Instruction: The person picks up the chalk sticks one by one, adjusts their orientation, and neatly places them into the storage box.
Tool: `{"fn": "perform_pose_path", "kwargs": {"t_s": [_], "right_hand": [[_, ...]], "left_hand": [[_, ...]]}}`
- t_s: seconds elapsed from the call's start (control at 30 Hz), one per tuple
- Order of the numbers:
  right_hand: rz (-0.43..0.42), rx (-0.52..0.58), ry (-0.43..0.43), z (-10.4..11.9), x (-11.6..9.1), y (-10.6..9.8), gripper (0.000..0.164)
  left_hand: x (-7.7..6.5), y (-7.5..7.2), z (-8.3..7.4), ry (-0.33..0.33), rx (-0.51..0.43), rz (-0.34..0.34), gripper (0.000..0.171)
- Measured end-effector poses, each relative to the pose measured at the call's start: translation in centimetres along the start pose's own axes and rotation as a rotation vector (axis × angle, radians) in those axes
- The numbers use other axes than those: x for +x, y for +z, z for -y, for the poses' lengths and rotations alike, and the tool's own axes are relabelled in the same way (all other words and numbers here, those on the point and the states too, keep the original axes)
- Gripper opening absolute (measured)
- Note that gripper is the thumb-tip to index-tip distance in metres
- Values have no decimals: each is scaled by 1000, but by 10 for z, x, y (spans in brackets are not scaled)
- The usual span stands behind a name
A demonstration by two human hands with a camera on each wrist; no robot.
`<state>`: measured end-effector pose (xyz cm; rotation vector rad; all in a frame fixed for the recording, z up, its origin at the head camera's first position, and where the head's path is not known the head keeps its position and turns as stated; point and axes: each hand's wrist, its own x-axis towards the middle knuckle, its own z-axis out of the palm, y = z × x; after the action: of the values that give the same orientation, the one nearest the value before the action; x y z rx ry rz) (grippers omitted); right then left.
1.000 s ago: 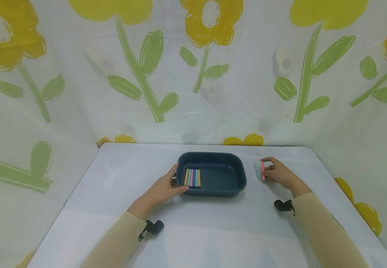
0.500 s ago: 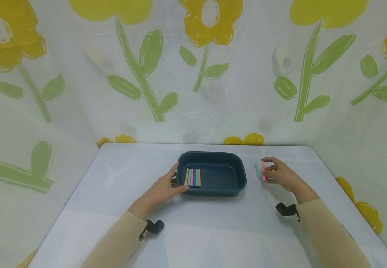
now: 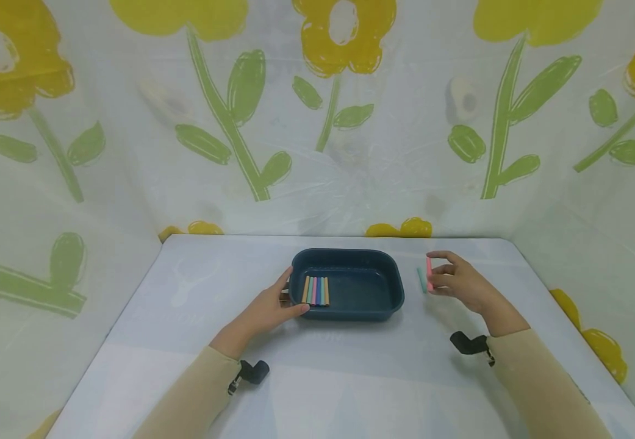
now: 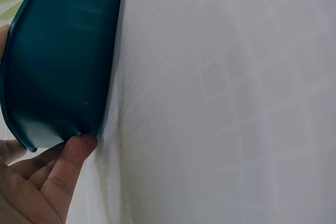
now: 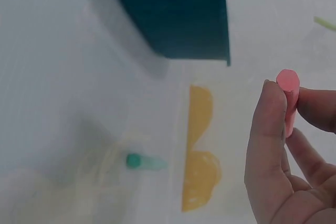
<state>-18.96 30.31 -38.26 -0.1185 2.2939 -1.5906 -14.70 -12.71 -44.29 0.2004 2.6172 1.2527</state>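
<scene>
My left hand (image 3: 266, 312) grips the left end of a dark blue plastic basin (image 3: 361, 316), thumb at the near corner. In the left wrist view, fingertips (image 4: 81, 145) press low on the basin's end wall. Several coloured chalk sticks (image 3: 316, 291) lie side by side inside, at its left end. To the right of the basin, my right hand (image 3: 462, 285) pinches a pink chalk stick (image 5: 289, 83) between thumb and fingers, held above the table. A green chalk stick (image 3: 422, 280) lies on the table just left of that hand.
The white table (image 3: 185, 378) ends at a wall sheet (image 3: 394, 177) printed with yellow flowers. A black wrist camera (image 3: 254, 372) sits below the left hand, and another black wrist camera (image 3: 468, 342) below the right.
My right hand has risen slightly, lifting the pink chalk stick higher. The left hand, basin and green chalk stick stay where they were.
</scene>
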Motion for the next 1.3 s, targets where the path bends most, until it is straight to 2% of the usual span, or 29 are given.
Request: {"fn": "perform_pose_path", "kwargs": {"t_s": [0.6,0.77,1.3], "right_hand": [[0,108,-47,38,-3,33,75],[6,111,-60,43,2,44,73],[57,232,-104,58,25,83,70]], "left_hand": [[1,-1,0,10,1,1,106],[1,-1,0,5,0,7,107],[-1,-1,-3,-2,3,6,105]]}}
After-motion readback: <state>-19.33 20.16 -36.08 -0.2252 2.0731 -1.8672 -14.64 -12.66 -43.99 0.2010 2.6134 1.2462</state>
